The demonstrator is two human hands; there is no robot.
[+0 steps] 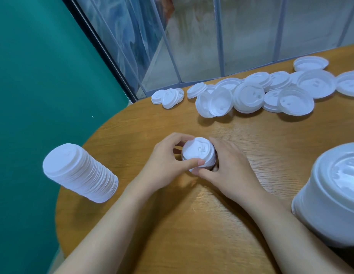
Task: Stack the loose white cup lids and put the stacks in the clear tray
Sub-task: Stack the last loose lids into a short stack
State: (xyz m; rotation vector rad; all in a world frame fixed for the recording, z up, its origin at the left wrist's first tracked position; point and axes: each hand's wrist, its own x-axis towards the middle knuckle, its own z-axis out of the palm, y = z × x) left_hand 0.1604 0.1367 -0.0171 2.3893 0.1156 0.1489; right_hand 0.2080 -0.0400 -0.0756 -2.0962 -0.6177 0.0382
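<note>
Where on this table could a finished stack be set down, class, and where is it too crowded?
Free: the bare wood between the forearms, bordered by the tall left stack and the right stack; also the strip between the hands' small stack and the loose lids. Crowded: the far edge, where those lids overlap.

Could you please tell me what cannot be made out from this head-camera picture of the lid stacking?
- Clear tray: not in the head view at all.
- Small stack: its height and lid count are hidden by the left hand and right hand gripping it.
- Large stack at right: cut off by the frame edge.
- Loose lids: overlapping, and the row runs off the right edge, so no count.
- Tall stack: lid edges too fine to count.
</note>
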